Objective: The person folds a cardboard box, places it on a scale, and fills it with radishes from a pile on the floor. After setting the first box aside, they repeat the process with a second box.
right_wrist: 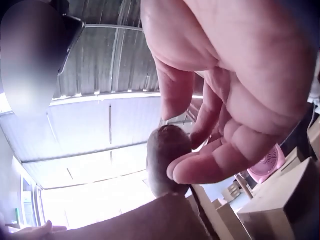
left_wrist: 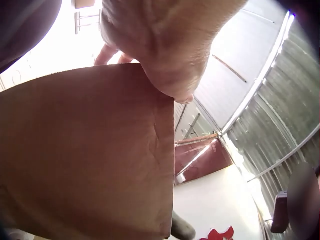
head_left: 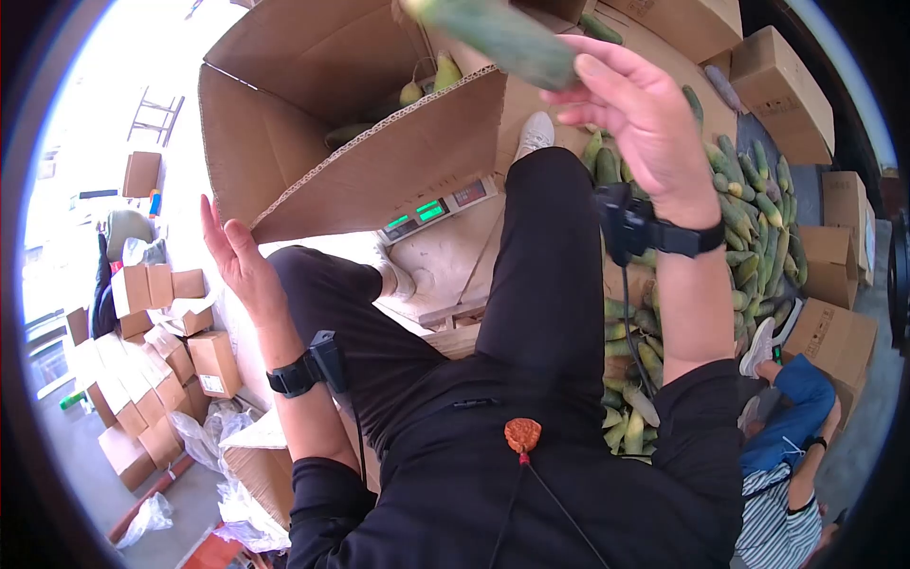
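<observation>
My right hand (head_left: 637, 114) grips one end of a long green gourd (head_left: 502, 40) above the right edge of the open cardboard box (head_left: 379, 171). In the right wrist view, my fingers (right_wrist: 200, 167) and thumb close round the end of the gourd (right_wrist: 167, 155). My left hand (head_left: 248, 275) lies against the box's near left corner, fingers extended, thumb apart. From the left wrist view, that hand (left_wrist: 160, 45) is at the top edge of the box flap (left_wrist: 90, 150). Several gourds (head_left: 445, 72) lie inside the box.
A scale with a green display (head_left: 428, 211) sits beneath the box. At right is a large pile of green gourds (head_left: 758, 218), with cartons (head_left: 782, 95) beyond and another person (head_left: 787, 455) at lower right. Stacked small boxes (head_left: 142, 389) and plastic bags (head_left: 199, 436) are on the left.
</observation>
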A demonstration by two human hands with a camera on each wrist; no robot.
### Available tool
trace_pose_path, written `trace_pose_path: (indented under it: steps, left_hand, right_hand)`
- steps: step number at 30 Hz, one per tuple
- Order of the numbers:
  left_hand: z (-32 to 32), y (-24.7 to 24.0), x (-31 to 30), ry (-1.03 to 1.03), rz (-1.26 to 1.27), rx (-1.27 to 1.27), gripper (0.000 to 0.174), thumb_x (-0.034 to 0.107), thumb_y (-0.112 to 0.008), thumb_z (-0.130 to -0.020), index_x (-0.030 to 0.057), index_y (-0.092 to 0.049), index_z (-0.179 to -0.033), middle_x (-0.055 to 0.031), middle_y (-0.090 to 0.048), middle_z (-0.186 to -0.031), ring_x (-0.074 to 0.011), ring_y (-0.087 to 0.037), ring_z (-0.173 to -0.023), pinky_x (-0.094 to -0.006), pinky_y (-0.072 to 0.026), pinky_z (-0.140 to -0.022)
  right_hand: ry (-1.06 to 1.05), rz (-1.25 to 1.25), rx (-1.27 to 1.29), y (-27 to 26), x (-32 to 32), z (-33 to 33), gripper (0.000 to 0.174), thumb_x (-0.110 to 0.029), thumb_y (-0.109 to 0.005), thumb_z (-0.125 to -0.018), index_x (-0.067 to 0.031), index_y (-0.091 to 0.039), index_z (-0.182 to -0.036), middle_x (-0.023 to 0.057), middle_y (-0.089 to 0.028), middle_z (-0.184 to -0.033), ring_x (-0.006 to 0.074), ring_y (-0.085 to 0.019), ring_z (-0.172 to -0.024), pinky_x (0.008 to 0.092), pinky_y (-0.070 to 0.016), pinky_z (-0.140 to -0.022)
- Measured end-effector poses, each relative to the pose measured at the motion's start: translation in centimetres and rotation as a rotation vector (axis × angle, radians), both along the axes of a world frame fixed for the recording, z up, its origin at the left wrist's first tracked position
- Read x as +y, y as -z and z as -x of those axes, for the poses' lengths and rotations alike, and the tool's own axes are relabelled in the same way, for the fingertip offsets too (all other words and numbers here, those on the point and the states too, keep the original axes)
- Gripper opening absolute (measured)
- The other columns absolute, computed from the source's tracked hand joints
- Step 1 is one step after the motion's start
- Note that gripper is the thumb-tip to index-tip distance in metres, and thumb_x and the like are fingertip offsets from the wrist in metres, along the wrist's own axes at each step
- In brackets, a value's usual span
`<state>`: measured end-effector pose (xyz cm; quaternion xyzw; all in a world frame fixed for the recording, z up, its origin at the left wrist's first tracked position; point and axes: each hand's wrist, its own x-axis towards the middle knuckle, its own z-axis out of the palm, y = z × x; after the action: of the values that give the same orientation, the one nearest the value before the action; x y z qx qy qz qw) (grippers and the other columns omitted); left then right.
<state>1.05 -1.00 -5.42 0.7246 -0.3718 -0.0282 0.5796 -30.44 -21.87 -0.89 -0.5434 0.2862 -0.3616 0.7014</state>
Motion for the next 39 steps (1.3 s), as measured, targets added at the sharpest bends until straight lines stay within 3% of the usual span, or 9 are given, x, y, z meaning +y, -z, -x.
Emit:
trace_pose_path:
  steps: [4,7,9,14,18,20,24,39]
  left_hand:
    - [-0.3,0.2,-0.2,-0.049,-0.046,-0.009,0.054,0.042,-0.040,-0.096,0.0098,-0.034,-0.139,-0.0139,-0.037,-0.139,-0.0241,-0.041,-0.125,-0.0338,-0.0341,-0.102]
    - [-0.2,0.0,-0.1,-0.069,-0.111,-0.015,0.054,0.048,-0.036,-0.096,0.0157,-0.036,-0.139,-0.0100,-0.036,-0.142,-0.0255,-0.038,-0.127,-0.0409,-0.0354,-0.101]
    - [0.0,-0.2,-0.4,-0.049,-0.049,0.014,0.052,0.038,-0.041,-0.097,0.0063,-0.037,-0.137,-0.0133,-0.040,-0.138,-0.0228,-0.041,-0.124,-0.0326,-0.0333,-0.102]
    - [-0.1,-0.8,-0.7,-0.099,0.006,0.105,0.052,0.036,-0.043,-0.097,0.0026,-0.037,-0.137,-0.0148,-0.043,-0.136,-0.0214,-0.042,-0.124,-0.0317,-0.0329,-0.102]
    - [-0.1,-1.3,-1.1,-0.090,0.007,0.131,0.054,0.035,-0.045,-0.096,-0.0004,-0.037,-0.136,-0.0152,-0.043,-0.135,-0.0209,-0.041,-0.124,-0.0311,-0.0325,-0.102]
    - [-0.3,-1.3,-1.2,-0.105,0.000,0.123,0.054,0.035,-0.045,-0.096,-0.0005,-0.037,-0.136,-0.0155,-0.043,-0.135,-0.0210,-0.041,-0.124,-0.0311,-0.0324,-0.102]
    - [-0.6,-1.2,-1.4,-0.112,0.030,0.087,0.054,0.035,-0.047,-0.096,-0.0003,-0.036,-0.136,-0.0158,-0.043,-0.136,-0.0214,-0.041,-0.124,-0.0313,-0.0322,-0.103]
    - [-0.8,-2.1,-1.1,-0.122,0.041,0.062,0.053,0.034,-0.045,-0.096,0.0014,-0.034,-0.136,-0.0152,-0.039,-0.139,-0.0253,-0.037,-0.129,-0.0344,-0.0312,-0.106]
  right_hand:
    - [0.038,-0.001,-0.043,2.2,0.3,0.3,0.031,-0.016,-0.051,-0.093,0.0004,-0.054,-0.119,0.0113,-0.060,-0.112,0.0163,-0.061,-0.096,0.0257,-0.0486,-0.078]
    - [0.240,-0.037,0.088,5.2,1.0,3.8,0.028,-0.018,-0.055,-0.091,-0.0010,-0.058,-0.113,0.0083,-0.063,-0.103,0.0145,-0.061,-0.090,0.0250,-0.0478,-0.075]
    - [0.339,-0.085,0.218,8.0,1.6,6.7,0.028,-0.018,-0.055,-0.091,-0.0024,-0.058,-0.113,0.0073,-0.063,-0.103,0.0137,-0.061,-0.088,0.0240,-0.0471,-0.074]
    - [0.490,-0.196,0.574,15.8,6.6,12.8,0.024,-0.015,-0.055,-0.090,-0.0023,-0.060,-0.110,0.0036,-0.064,-0.096,0.0104,-0.059,-0.080,0.0222,-0.0450,-0.067]
    - [0.429,-0.252,0.699,23.8,11.8,16.9,0.019,-0.013,-0.055,-0.088,-0.0049,-0.062,-0.103,-0.0002,-0.064,-0.086,0.0081,-0.058,-0.070,0.0224,-0.0437,-0.059]
    - [0.408,-0.298,0.734,27.3,14.2,18.0,0.020,-0.011,-0.056,-0.087,-0.0020,-0.062,-0.104,0.0015,-0.063,-0.086,0.0091,-0.058,-0.070,0.0223,-0.0441,-0.059]
    - [0.348,-0.474,0.837,28.3,17.1,18.3,0.022,-0.009,-0.057,-0.086,0.0016,-0.061,-0.105,0.0039,-0.063,-0.085,0.0108,-0.058,-0.069,0.0229,-0.0459,-0.060]
    - [0.316,-0.583,0.820,29.5,17.5,18.2,0.022,-0.012,-0.056,-0.087,-0.0024,-0.060,-0.106,0.0021,-0.062,-0.085,0.0103,-0.059,-0.068,0.0224,-0.0439,-0.056]
